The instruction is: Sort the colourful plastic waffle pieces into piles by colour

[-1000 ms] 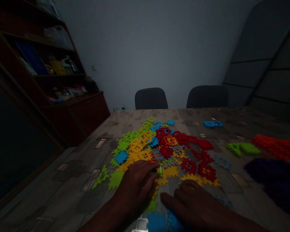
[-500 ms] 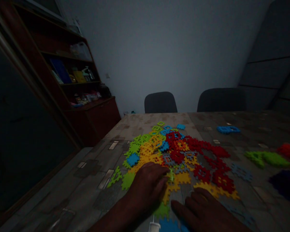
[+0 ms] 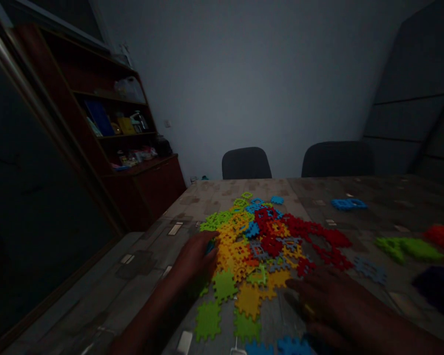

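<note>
The room was dim, with two chairs point(image 3: 246, 163) behind the table point(image 3: 244, 185). Yellow pieces point(image 3: 229, 241) lay overlapped between the hands. The left hand point(image 3: 196, 259) curled around a blue piece point(image 3: 210, 246) at the heap's left edge; whether it gripped, I couldn't tell. The blurred right hand point(image 3: 325, 301) stretched over the table nearer the front, its hold hidden. Toothed edges could have snagged, dragging neighbours along. Red pieces point(image 3: 301, 227) crowded beyond the right hand, purple pieces point(image 3: 436, 286) to its right.

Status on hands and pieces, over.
Left hand at blue piece, partly covering it, grip unclear. Right hand at near right of coloured pile, grip unclear. Pile spread out, many parts overlapping.
</note>
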The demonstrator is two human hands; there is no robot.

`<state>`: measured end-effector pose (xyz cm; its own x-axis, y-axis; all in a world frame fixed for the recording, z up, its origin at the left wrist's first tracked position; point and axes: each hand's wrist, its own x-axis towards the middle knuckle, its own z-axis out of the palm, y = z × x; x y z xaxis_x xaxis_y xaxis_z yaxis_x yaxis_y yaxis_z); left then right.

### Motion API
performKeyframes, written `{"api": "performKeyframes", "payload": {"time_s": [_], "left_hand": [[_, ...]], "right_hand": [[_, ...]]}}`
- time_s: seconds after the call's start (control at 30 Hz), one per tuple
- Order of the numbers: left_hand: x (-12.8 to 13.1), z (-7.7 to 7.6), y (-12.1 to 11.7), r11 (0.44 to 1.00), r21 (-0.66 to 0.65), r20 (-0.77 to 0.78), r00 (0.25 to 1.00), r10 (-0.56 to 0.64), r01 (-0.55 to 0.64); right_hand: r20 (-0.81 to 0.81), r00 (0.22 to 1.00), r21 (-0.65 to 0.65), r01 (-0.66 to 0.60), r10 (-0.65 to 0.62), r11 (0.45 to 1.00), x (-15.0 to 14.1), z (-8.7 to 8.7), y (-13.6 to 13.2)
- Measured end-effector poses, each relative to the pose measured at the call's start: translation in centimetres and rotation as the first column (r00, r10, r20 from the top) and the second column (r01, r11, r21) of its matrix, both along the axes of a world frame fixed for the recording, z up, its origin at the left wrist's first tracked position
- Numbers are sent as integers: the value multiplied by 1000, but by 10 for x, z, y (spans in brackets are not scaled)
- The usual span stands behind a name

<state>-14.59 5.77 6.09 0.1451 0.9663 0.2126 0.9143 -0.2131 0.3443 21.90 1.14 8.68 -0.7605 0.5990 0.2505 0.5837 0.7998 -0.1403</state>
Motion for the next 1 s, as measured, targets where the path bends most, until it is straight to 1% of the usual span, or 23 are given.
{"api": "performKeyframes", "payload": {"time_s": [0.1,0.2,0.3,0.4,0.53,0.6,0.7,0.8,0.93,1.0], "left_hand": [[22,1,8,998,22,-9,999,-54,54],[44,6,20,991,31,-24,991,-131,132],[64,9,37,977,19,-41,976,-212,213],[79,8,56,965,-8,-53,963,-263,263],[91,4,77,970,-53,-51,969,-242,239],[91,3,81,972,-79,-34,974,-223,220],[85,1,77,970,-112,22,977,-214,215],[75,1,64,966,-106,128,966,-223,236],[54,5,41,972,-45,304,930,-206,230],[42,8,31,975,-35,371,909,-191,219]], "right_hand": [[-34,998,-26,49,-50,998,6,-5,6],[-91,995,-47,33,-38,998,17,-17,10],[-105,992,-71,59,-66,996,27,-26,12],[-50,995,-152,79,-87,985,30,-24,15],[7,989,-293,144,-149,945,31,-15,17],[8,985,-330,163,-170,930,32,-16,17],[-27,981,-342,171,-191,924,31,-18,18],[-60,980,-341,159,-190,926,28,-11,18],[-21,988,-371,135,-153,919,22,5,19],[-19,989,-365,130,-147,922,21,8,19]]}}
